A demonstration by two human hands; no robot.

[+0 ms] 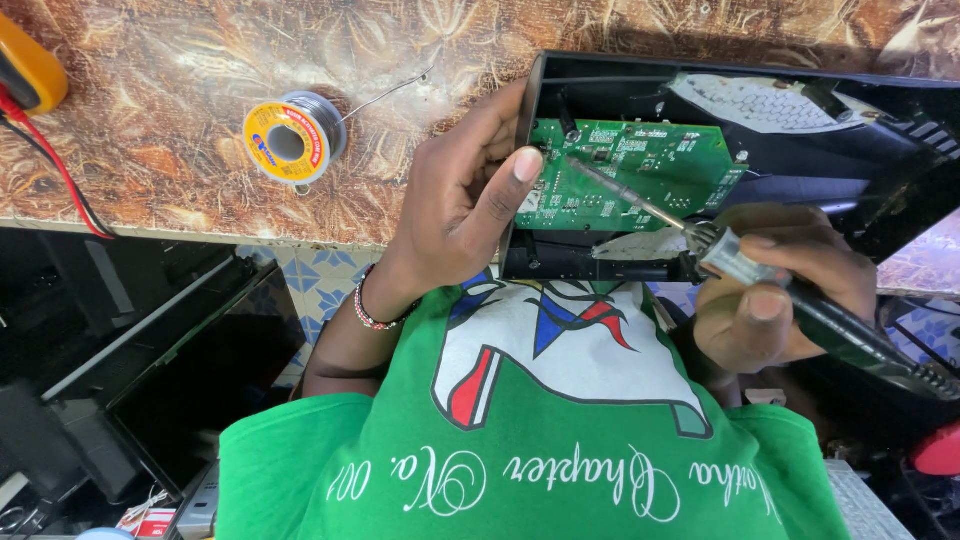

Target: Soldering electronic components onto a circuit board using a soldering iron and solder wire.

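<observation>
My left hand [462, 203] grips the left edge of a black device casing [800, 160], thumb pressed beside the green circuit board [640, 170] inside it. My right hand [775, 290] holds a soldering iron [740, 262] by its black handle. The iron's thin metal tip reaches up-left and touches the board near its upper left corner. The casing rests half on the brown patterned table [200, 60] and half over my lap, above my green shirt.
A spool of solder wire [292, 137] lies on the table to the left, a loose strand trailing toward the casing. A yellow multimeter [28, 68] with red and black leads sits at the far left. Dark equipment stands below the table edge on the left.
</observation>
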